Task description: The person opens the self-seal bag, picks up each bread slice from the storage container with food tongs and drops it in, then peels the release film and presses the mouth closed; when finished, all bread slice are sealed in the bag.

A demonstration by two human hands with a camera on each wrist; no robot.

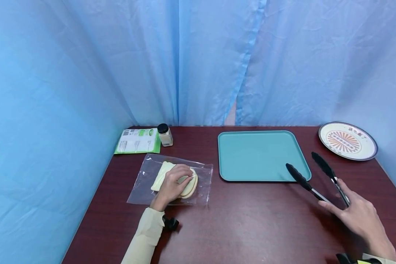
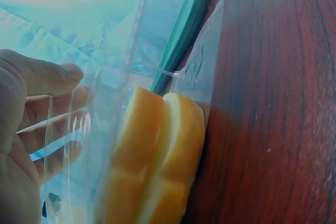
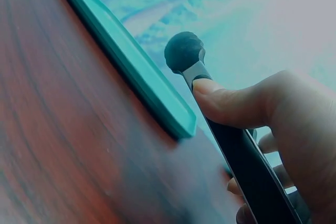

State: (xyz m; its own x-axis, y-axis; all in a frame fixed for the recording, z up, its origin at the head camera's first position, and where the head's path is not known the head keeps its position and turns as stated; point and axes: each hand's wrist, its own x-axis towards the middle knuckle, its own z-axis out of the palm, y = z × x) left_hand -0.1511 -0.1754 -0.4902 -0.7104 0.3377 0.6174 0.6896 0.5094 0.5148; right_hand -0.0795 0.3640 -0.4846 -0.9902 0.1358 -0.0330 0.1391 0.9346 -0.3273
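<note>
A clear plastic bag (image 1: 202, 185) lies on the table with sliced bread (image 1: 161, 175) in it. My left hand (image 1: 172, 182) is over the bread and pinches the bag's film between thumb and curled fingers. In the left wrist view the film rises in folds beside the fingers, and the bread's brown crusts (image 2: 178, 140) show through it. With my right hand (image 1: 363, 216) I grip black-tipped metal tongs (image 1: 340, 190), whose arms are spread apart. One tip hangs by the right front corner of the teal tray (image 1: 250, 156). In the right wrist view the thumb lies along one tong arm (image 3: 241, 161).
A decorated round plate (image 1: 366, 148) stands at the back right. At the back left are a green and white packet (image 1: 136, 141) and a black-capped seasoning jar (image 1: 165, 136). Blue curtains (image 1: 201, 66) close off the back and sides of the dark wooden table (image 1: 250, 220).
</note>
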